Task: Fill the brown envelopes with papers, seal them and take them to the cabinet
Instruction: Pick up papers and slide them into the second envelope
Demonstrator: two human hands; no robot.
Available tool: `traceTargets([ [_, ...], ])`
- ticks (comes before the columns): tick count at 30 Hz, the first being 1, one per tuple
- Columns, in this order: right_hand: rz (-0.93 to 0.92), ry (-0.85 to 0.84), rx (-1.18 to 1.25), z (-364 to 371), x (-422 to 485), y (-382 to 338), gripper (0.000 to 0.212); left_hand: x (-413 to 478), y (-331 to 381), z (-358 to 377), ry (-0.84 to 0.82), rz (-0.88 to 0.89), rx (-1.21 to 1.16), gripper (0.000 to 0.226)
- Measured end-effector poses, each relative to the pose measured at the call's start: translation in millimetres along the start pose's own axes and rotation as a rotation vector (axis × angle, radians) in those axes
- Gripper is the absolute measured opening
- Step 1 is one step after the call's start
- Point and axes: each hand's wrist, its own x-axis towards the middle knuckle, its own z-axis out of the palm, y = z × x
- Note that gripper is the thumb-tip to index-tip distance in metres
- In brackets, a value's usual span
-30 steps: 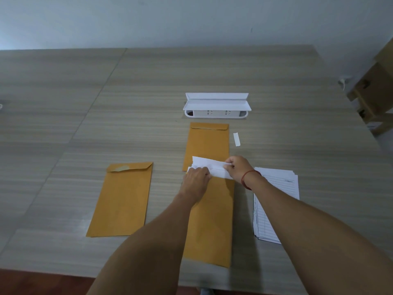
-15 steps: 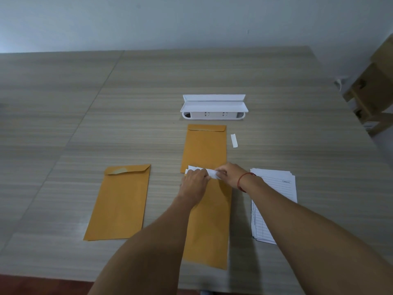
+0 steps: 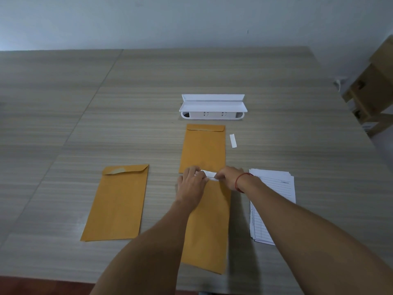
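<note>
Three brown envelopes lie on the wooden table (image 3: 276,92). The near envelope (image 3: 207,231) lies under my arms, with a narrow strip of white paper (image 3: 209,175) showing at its mouth. My left hand (image 3: 191,184) rests on the mouth and holds the paper's left end. My right hand (image 3: 230,176), with a red string at the wrist, pinches the paper's right end. A second envelope (image 3: 203,147) lies just beyond, flap folded down. The third envelope (image 3: 119,203) lies to the left, flap folded.
A stack of lined white papers (image 3: 274,201) sits right of the near envelope. A white strip (image 3: 233,140) lies beside the far envelope. A white open-lidded box (image 3: 212,108) stands behind. Cardboard boxes (image 3: 374,86) are off the table's right edge.
The white paper has slid further into the near envelope; much less of it shows now. Both hands stayed at the mouth and moved slightly toward me.
</note>
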Motion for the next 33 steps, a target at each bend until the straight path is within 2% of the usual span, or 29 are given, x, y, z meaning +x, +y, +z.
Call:
traceTargets([
  [4, -0.022, 0.029, -0.035, 0, 4, 0, 0.049, 5, -3, -3, -0.025, -0.02, 0.047, 0.026],
  [8, -0.026, 0.064, 0.03, 5, 6, 5, 0.044, 7, -1, -4, -0.037, -0.022, 0.043, 0.028],
  [14, -0.009, 0.024, 0.011, 4, 5, 5, 0.051, 4, 3, -1, -0.102, -0.003, 0.136, 0.028],
  [19, 0.004, 0.1, -0.026, 9, 6, 11, 0.05, 3, 0, 5, -0.157, -0.033, 0.023, 0.034],
  [23, 0.003, 0.139, 0.023, 12, -1, 18, 0.046, 2, -18, 1, -0.232, -0.029, 0.032, 0.031],
  [27, -0.053, 0.086, 0.009, 22, -8, 18, 0.026, -2, -15, 0, -0.128, -0.014, 0.074, 0.03],
  [29, -0.058, 0.085, -0.012, 22, -10, 18, 0.03, -2, -12, -1, -0.079, -0.008, 0.099, 0.03],
  [33, -0.044, 0.106, -0.041, 22, -10, 16, 0.028, -1, -7, -1, -0.101, -0.008, 0.163, 0.034],
])
